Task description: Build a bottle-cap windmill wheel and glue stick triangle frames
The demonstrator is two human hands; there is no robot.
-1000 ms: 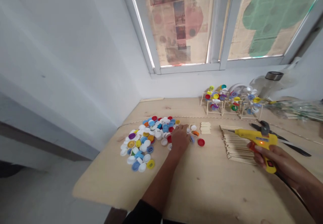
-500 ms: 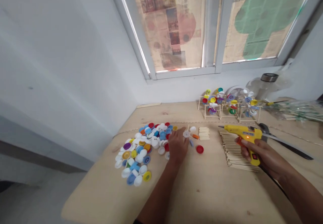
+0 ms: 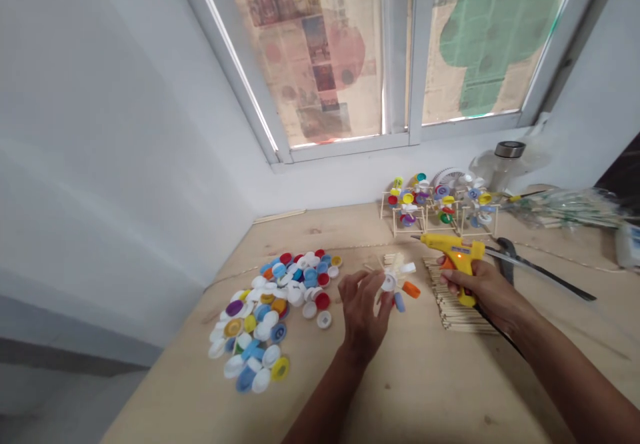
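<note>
My left hand (image 3: 363, 314) is raised a little above the wooden table (image 3: 430, 377) and pinches a small wheel of bottle caps on sticks (image 3: 397, 281), with white, orange and blue caps. My right hand (image 3: 483, 287) grips a yellow hot glue gun (image 3: 453, 251), its nozzle pointing left, close to the wheel. A spread of loose coloured bottle caps (image 3: 273, 311) lies left of my left hand. A stack of thin wooden sticks (image 3: 450, 301) lies under my right hand.
Three finished cap wheels on stick frames (image 3: 435, 207) stand at the back by the wall. Scissors (image 3: 520, 264) lie right of the glue gun. A clear jar (image 3: 500, 164) and plastic wrapping (image 3: 570, 211) sit at the back right. A papered window is above.
My left hand lifted the cap wheel off the table and toward me. My right hand brought the glue gun left, nearer the wheel. The camera view shifted left.
</note>
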